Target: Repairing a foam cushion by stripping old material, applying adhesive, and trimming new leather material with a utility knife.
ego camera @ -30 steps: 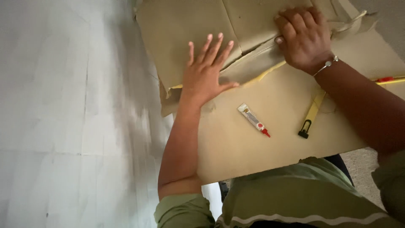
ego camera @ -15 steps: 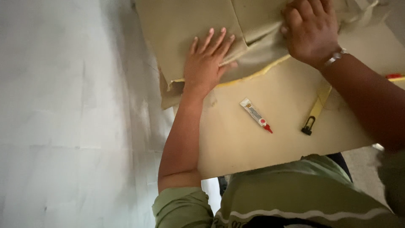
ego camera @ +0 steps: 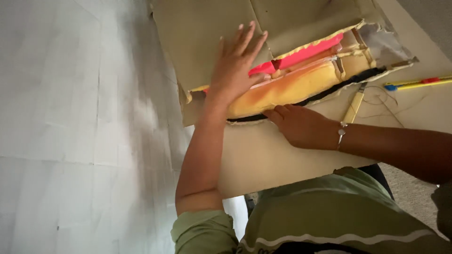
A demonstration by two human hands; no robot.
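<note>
My left hand (ego camera: 235,68) lies flat, fingers spread, on a brown cardboard flap (ego camera: 202,33). Under the raised flap shows a yellow-orange foam pad (ego camera: 296,89) with a red strip (ego camera: 308,52) above it and a black edge below. My right hand (ego camera: 301,124), with a bracelet at the wrist, rests palm down on the flat cardboard sheet (ego camera: 263,160). Its fingertips touch the lower edge of the foam pad. Neither hand grips anything.
A yellow-handled tool (ego camera: 353,106) lies on the sheet just past my right wrist. A yellow stick with blue and red ends (ego camera: 416,83) lies at the far right. White tiled floor (ego camera: 70,122) fills the left. My green shirt fills the bottom.
My right hand left the top of the cardboard and came down onto the flat sheet. The flap now gapes, showing the foam and red strip. The small tube is no longer visible.
</note>
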